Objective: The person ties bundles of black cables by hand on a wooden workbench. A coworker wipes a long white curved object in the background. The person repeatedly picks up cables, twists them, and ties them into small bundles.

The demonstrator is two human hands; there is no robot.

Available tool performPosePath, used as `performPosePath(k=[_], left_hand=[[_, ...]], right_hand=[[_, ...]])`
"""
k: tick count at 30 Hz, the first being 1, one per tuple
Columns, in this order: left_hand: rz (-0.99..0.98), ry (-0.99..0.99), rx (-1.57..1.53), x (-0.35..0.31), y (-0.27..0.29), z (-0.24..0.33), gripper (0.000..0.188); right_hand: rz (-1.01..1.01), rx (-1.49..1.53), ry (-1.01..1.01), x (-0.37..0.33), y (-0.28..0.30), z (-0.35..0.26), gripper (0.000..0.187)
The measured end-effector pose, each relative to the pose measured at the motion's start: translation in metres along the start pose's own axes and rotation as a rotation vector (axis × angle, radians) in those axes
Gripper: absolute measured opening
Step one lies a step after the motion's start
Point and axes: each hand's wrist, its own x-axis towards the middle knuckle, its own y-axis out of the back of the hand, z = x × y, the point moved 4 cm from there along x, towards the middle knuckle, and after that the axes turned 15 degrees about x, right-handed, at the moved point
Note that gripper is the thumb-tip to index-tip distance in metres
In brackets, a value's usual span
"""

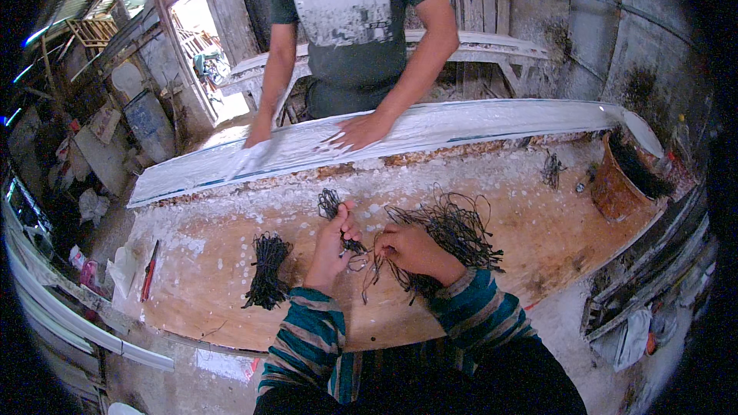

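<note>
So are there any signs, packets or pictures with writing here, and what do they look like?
Printed panel: on the chest of the other person's dark green T-shirt, a pale grey rectangle with a darker picture.
Nothing else readable: no signs or screens; the clutter on the left is too blurred to tell packets.

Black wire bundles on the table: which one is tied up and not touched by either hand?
The tied bundle, lying alone left of the left hand. The small bunch is in that hand's fingers; the loose tangle is under the right hand.
</note>
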Motion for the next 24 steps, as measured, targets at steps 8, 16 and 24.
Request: performPosePath(k=[8, 16, 24], left_hand=[[-0.084, 0.202, 0.196, -0.016, -0.019, -0.002, 0.031], [-0.229, 0.206, 0.150, -0.028, -0.035, 0.001, 0.038], [-0.321, 0.292, 0.380, -0.023, -0.035, -0.016, 0.023]], right_hand=[[0.314, 0.251, -0.058, 0.005, 0.025, -0.010, 0.009], [0.429, 0.200, 0.109, 0.003, 0.035, -0.011, 0.017], [0.401, 0.051, 0.178, 0.002, 0.037, -0.019, 0.018]])
